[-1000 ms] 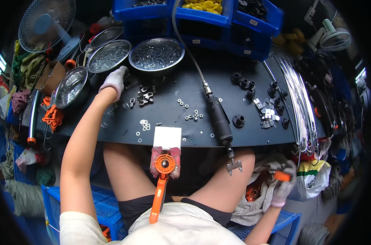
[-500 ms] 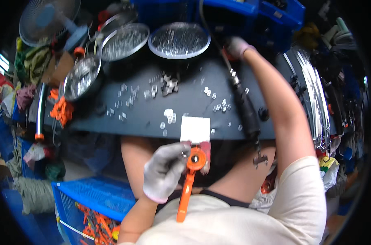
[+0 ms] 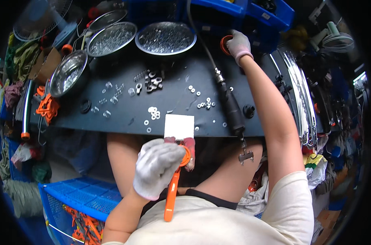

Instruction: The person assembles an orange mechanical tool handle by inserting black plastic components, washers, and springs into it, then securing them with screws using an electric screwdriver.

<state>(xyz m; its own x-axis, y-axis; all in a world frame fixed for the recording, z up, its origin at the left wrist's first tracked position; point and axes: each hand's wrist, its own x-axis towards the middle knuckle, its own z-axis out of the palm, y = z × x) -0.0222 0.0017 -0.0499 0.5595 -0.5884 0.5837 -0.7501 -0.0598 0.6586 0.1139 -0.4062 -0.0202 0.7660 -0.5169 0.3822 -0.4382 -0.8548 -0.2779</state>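
Observation:
My left hand (image 3: pixel 157 168), in a grey-white glove, is closed at the round head of an orange lever-like piece (image 3: pixel 172 196). Its fingers press together over the head, hiding whatever they pinch. The head rests at a red holder (image 3: pixel 189 149) by the table's near edge, and the long orange arm points down toward my shirt. Just beyond the holder lies a white square plate (image 3: pixel 179 126). My right arm stretches to the far right, where my gloved right hand (image 3: pixel 238 44) is closed at an orange ring (image 3: pixel 225 45) beside the blue bins.
Metal bowls (image 3: pixel 166 38) of small parts line the far side. Loose washers (image 3: pixel 154 113) and nuts (image 3: pixel 154 81) lie on the dark table (image 3: pixel 128 102). A black power driver (image 3: pixel 233 110) hangs by its cable. Bent metal rods (image 3: pixel 301 94) stand right; a blue crate (image 3: pixel 83 194) sits lower left.
My left fingers have moved from holding a small shiny piece above the orange head to covering the head. My right hand remains far out, now distinct with the orange ring. The view has shifted slightly.

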